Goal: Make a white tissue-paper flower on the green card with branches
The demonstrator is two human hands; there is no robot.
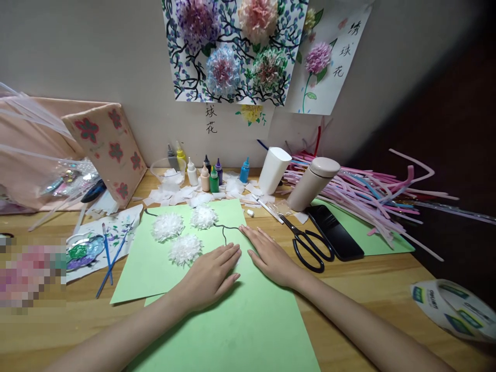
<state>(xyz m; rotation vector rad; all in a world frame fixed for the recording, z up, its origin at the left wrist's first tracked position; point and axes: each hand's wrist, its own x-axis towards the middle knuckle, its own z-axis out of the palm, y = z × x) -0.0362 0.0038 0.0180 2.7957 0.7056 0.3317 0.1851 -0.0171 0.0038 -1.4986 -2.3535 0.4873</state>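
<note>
A light green paper sheet (163, 268) lies on the wooden table with three white tissue flowers (167, 226) (203, 217) (185, 249) and a thin black drawn stem (223, 232) on it. A second green sheet (248, 325) lies nearer me, partly over the first. My left hand (211, 274) lies flat on the paper, fingers stretched out together, just right of the nearest flower. My right hand (269, 256) also lies flat and open on the paper, fingertips near the stem's end. Neither hand holds anything.
Black scissors (308, 245) and a black phone (335, 232) lie right of my hand. Small paint bottles (209, 175), a white cup (273, 169), a beige flask (312, 183), pipe cleaners (368, 191), brushes (110, 256) and a palette (83, 250) surround the sheet.
</note>
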